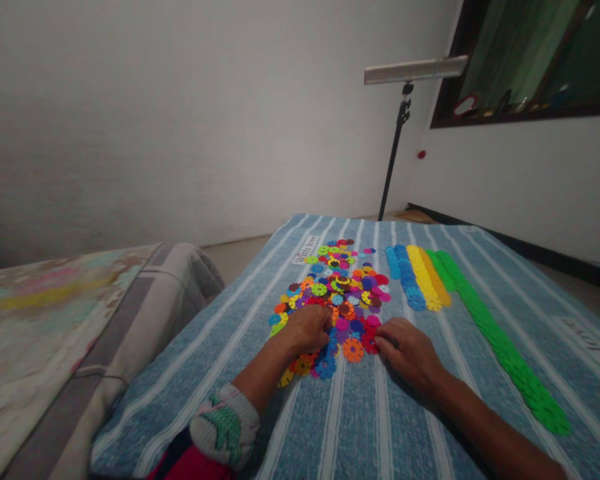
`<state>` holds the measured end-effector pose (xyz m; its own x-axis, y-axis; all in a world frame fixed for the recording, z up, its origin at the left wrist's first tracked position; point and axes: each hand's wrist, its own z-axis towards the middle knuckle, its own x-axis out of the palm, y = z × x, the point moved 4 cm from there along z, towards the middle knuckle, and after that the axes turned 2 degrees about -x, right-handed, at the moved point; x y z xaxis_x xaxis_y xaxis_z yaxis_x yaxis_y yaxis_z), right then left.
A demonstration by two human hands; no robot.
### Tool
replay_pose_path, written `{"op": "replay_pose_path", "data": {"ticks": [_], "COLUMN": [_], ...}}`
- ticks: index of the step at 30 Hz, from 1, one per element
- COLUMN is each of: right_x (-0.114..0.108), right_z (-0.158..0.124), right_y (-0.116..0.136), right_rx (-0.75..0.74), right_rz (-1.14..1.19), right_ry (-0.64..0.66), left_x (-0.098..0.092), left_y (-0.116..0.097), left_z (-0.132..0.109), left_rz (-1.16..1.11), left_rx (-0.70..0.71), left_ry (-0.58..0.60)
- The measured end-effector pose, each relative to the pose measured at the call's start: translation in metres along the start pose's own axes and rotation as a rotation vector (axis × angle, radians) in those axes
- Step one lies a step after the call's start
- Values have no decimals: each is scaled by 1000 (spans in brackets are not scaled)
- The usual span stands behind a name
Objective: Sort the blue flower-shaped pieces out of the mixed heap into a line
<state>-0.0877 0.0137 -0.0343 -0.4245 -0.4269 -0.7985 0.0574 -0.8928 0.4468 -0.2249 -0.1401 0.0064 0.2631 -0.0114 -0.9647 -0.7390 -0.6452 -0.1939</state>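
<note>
A pile of multicoloured plastic snowflake discs (340,290) is spread over the middle of the striped cloth. My left hand (307,328) reaches into its near left part with fingers curled down. The fingertips are hidden, so what they hold cannot be made out. Just in front of that hand lie blue discs (325,365). At the pile's near right edge, my right hand (410,347) has its thumb and fingers closed at the rim of a red snowflake disc (369,340). An orange disc (353,350) lies flat between the two hands.
Right of the pile, overlapping discs form rows: blue (411,283), yellow (425,277) and a long green one (500,347). The blue striped tablecloth (220,360) covers the table. A bed-like surface (80,333) stands at left. Behind the table rises a light stand (393,153).
</note>
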Motion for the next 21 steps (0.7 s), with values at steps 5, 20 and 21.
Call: {"op": "replay_pose_path", "data": {"ticks": [5, 20, 21], "right_x": [13, 58, 60], "right_z": [14, 27, 27], "right_y": [46, 76, 74], "right_rx": [-155, -76, -70], "right_rz": [-94, -193, -191], "right_ry": [-2, 118, 112], "left_x": [-17, -32, -31], "left_y": [11, 75, 76], "left_z": [-9, -36, -38], "left_rz": [-15, 1, 1], "left_rx": [-78, -222, -225], "left_ry": [-79, -67, -53]}}
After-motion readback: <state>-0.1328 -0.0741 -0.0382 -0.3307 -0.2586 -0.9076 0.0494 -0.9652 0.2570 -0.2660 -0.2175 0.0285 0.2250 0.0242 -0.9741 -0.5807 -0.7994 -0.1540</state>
